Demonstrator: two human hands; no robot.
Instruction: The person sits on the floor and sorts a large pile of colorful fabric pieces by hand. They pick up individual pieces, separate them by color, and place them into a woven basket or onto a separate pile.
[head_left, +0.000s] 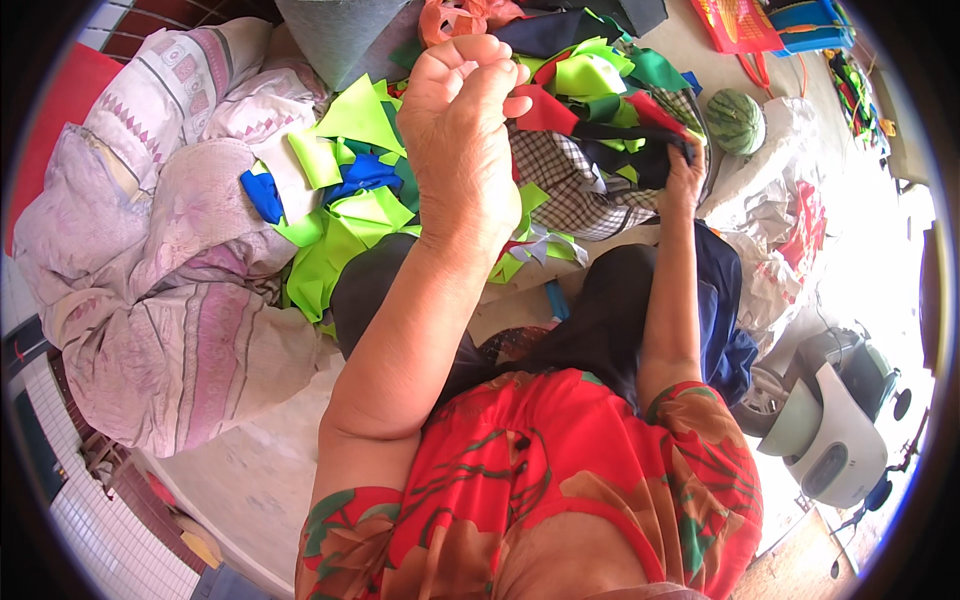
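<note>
The person's two hands were well apart. The left hand (460,130) was raised with its fingers curled inward; whether anything was pinched between them could not be told. The right hand (682,178) was clamped on a soft black cloth (640,157), which lay just left of its fingers, over the inner side of a black-and-white checked cloth (570,185) that spread between the two hands.

Near the left hand, on its left, lay a loose heap of angular lime-green fabric scraps (370,215), with crumpled royal-blue fabric pieces (365,174) among them. A flat red fabric piece (545,112) showed just right of the left hand's fingers. Farther to that hand's left sat a bulky pale fabric bundle with pink and purple patterns (195,200).

Just beyond the right hand, to its right, stood a round, striped green watermelon (735,122), beside a crumpled whitish plastic sheet (770,175). Well behind the right hand, toward the person's right side, was a rounded white-and-grey plastic appliance (840,440).
</note>
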